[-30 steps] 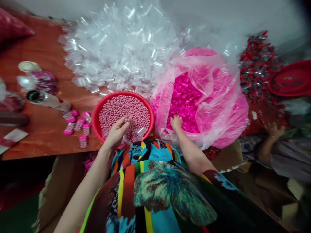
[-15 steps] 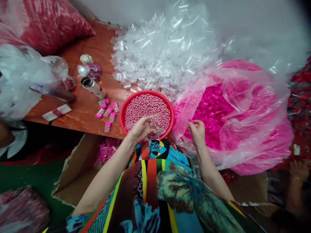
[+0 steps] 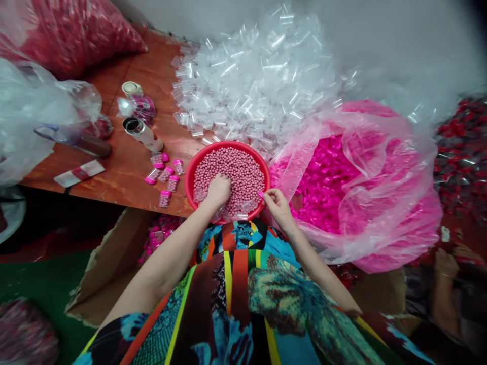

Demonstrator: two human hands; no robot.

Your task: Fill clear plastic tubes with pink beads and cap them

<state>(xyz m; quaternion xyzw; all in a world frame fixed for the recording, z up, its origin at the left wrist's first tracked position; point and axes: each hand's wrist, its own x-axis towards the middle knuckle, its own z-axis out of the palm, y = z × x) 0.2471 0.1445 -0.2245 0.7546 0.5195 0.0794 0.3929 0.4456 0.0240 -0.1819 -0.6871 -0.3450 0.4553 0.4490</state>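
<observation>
At center, the left hand point(image 3: 219, 189) has dipped into beads point(image 3: 245, 175), its grip hidden. The right hand point(image 3: 278, 204) has brought a pinched pink cap point(image 3: 261, 194) nearer them, over the red bowl point(image 3: 189, 178).

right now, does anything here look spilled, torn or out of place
Two things, mildly: the cardboard box below the table has a ragged edge, as if torn, and the flask is uncapped near the small filled containers, where a knock might tip it over.
</observation>
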